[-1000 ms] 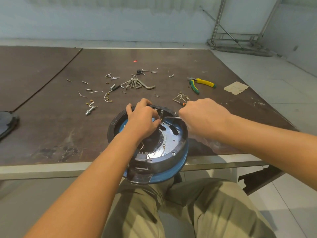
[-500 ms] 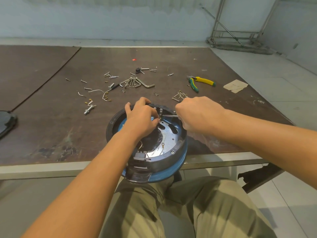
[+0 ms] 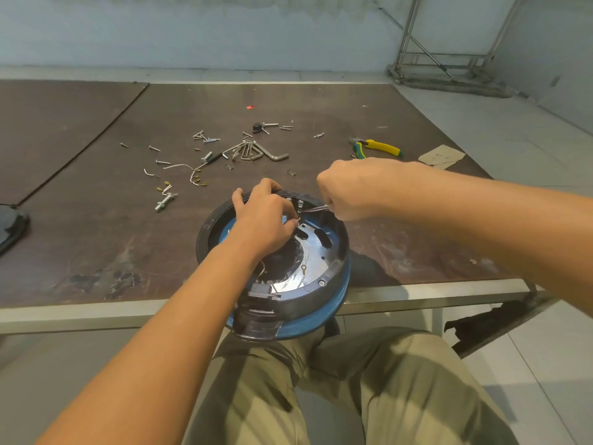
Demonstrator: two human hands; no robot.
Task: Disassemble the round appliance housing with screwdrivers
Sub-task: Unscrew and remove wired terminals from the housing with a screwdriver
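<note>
The round appliance housing (image 3: pixel 333 277), black with a blue lower ring and a shiny metal plate inside, leans on the table's front edge above my lap. My left hand (image 3: pixel 266 220) reaches inside it, fingers curled, and pinches a small terminal at the far inner rim. My right hand (image 3: pixel 349 187) is a fist round a screwdriver (image 3: pixel 316 208), whose thin metal shaft points left to the same terminal. The handle is hidden in my fist.
On the brown table (image 3: pixel 96 239) lie loose screws and hex keys (image 3: pixel 253 152), a bolt (image 3: pixel 165 202), yellow-green pliers (image 3: pixel 378 147) and a cardboard scrap (image 3: pixel 442 155). A dark object (image 3: pixel 12 226) sits at the left edge. A metal frame (image 3: pixel 449 59) stands on the floor behind.
My right hand has shifted slightly up and away, with the screwdriver shaft still at the terminal. My left hand stays inside the housing.
</note>
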